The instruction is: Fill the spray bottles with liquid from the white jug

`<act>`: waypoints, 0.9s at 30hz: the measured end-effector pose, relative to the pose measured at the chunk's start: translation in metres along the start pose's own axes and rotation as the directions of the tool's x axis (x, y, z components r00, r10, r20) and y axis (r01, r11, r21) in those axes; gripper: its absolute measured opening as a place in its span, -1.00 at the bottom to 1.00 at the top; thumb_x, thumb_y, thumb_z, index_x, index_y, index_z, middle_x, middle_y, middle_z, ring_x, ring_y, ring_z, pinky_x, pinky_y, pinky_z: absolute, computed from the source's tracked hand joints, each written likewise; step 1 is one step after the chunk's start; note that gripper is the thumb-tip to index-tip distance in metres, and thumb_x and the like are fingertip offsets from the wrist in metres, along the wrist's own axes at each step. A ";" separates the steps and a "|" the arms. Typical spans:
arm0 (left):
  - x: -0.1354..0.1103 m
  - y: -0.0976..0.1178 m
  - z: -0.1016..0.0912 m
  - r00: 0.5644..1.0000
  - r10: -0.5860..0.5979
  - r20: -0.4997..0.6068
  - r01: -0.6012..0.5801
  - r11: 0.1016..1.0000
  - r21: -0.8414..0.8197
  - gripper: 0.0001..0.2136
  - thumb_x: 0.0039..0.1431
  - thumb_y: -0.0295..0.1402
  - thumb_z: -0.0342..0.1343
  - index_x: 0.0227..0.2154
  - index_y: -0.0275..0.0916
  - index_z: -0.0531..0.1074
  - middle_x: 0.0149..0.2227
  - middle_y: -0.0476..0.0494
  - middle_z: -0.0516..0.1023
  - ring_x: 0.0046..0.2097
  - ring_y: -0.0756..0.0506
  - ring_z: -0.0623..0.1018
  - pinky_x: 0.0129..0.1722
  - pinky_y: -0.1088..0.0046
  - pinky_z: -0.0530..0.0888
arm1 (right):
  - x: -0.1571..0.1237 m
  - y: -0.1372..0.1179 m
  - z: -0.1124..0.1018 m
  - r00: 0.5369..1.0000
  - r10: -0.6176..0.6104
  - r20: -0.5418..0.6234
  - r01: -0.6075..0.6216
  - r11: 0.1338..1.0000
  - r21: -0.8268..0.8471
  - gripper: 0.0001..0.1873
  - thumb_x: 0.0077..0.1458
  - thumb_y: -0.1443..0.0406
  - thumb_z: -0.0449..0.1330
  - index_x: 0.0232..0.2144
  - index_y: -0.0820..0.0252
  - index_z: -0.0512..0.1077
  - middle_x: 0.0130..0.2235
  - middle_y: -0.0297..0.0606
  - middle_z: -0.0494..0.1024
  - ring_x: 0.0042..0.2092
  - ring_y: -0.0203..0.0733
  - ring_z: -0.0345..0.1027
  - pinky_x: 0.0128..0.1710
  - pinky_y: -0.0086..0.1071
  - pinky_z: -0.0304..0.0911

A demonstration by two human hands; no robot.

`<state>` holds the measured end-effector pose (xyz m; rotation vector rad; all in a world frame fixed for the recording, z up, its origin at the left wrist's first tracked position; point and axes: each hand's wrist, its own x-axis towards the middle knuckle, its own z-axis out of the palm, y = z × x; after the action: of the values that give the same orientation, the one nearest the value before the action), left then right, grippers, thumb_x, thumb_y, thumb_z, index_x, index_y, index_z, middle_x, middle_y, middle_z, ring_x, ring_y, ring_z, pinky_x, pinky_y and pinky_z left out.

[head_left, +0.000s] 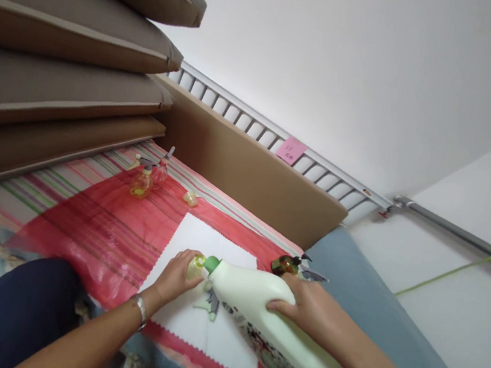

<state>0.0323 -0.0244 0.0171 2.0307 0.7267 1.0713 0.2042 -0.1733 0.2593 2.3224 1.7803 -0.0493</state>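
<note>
My left hand point(177, 273) is closed around a small yellowish see-through bottle point(195, 266), holding it over a white zigzag-edged sheet point(236, 247). In my right hand point(302, 298) is the handle of a large pale green jug point(253, 291), tipped on its side. The jug's green spout point(211, 264) meets or nearly meets the small bottle's mouth; I cannot tell if liquid flows. Below the spout, a grey and pale green spray trigger point(212, 305) lies on the sheet. Beyond my right hand lies a dark amber bottle point(284, 265) with a dark trigger top.
Two small spray bottles, one yellow point(141, 183) and one pink point(161, 173), stand on red plastic film point(106, 231) over striped cloth. A small clear-yellow piece point(190, 199) lies nearby. Stacked brown cushions point(74, 38) rise at left; a brown board point(249, 160) stands behind.
</note>
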 end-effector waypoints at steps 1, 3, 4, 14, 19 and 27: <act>0.000 0.000 0.000 1.000 0.000 0.003 0.000 1.000 0.001 -0.61 -0.04 -0.31 0.18 -0.10 -0.21 0.30 -0.12 -0.18 0.43 -0.06 -0.19 0.40 -0.05 0.22 0.34 | 0.000 -0.001 -0.002 1.000 0.008 0.007 -0.008 1.000 -0.006 -0.71 -0.06 0.06 0.17 -0.38 0.14 0.40 -0.32 -0.16 0.56 -0.25 0.00 0.40 -0.38 -0.36 0.15; 0.000 0.001 0.000 1.000 -0.003 0.010 0.003 1.000 0.008 -0.61 -0.04 -0.30 0.18 -0.11 -0.21 0.30 -0.11 -0.18 0.44 -0.06 -0.20 0.40 -0.05 0.21 0.34 | 0.000 -0.003 -0.005 1.000 0.019 0.020 -0.019 1.000 -0.007 -0.71 -0.06 0.06 0.17 -0.36 0.13 0.40 -0.31 -0.16 0.56 -0.24 0.01 0.40 -0.38 -0.36 0.15; 0.000 0.001 0.000 1.000 -0.006 0.013 0.006 1.000 0.013 -0.61 -0.04 -0.29 0.18 -0.11 -0.21 0.30 -0.11 -0.19 0.44 -0.06 -0.20 0.39 -0.05 0.21 0.34 | 0.000 -0.003 -0.006 1.000 0.021 0.022 -0.020 1.000 -0.006 -0.71 -0.06 0.07 0.17 -0.35 0.13 0.41 -0.31 -0.16 0.56 -0.24 0.00 0.40 -0.38 -0.36 0.15; 0.002 0.002 0.000 0.999 -0.013 0.034 0.012 0.999 0.034 -0.61 -0.05 -0.31 0.19 -0.11 -0.18 0.30 -0.12 -0.17 0.43 -0.06 -0.21 0.40 -0.05 0.20 0.33 | 0.001 0.000 -0.011 1.000 -0.027 0.002 0.026 0.999 0.028 -0.74 -0.08 0.08 0.19 -0.36 0.08 0.40 -0.34 -0.26 0.55 -0.32 -0.09 0.40 -0.44 -0.39 0.10; 0.002 0.003 0.001 1.000 -0.012 0.021 0.012 0.999 0.035 -0.61 -0.06 -0.33 0.19 -0.12 -0.19 0.31 -0.12 -0.18 0.44 -0.06 -0.21 0.40 -0.05 0.20 0.34 | 0.003 0.000 -0.013 0.998 -0.059 -0.016 0.060 0.998 0.037 -0.76 -0.09 0.09 0.21 -0.39 0.07 0.38 -0.36 -0.30 0.54 -0.35 -0.12 0.39 -0.45 -0.39 0.08; 0.001 0.005 0.000 1.000 -0.011 0.006 0.011 1.000 0.025 -0.62 -0.07 -0.32 0.19 -0.12 -0.18 0.34 -0.13 -0.17 0.46 -0.06 -0.21 0.42 -0.06 0.22 0.35 | 0.005 0.000 -0.014 0.998 -0.054 -0.013 0.054 0.998 -0.014 -0.75 -0.08 0.09 0.21 -0.40 0.10 0.38 -0.38 -0.26 0.53 -0.36 -0.12 0.38 -0.48 -0.40 0.04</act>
<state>0.0336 -0.0261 0.0213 2.0480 0.7505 1.0547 0.2043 -0.1662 0.2721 2.2700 1.8436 -0.0303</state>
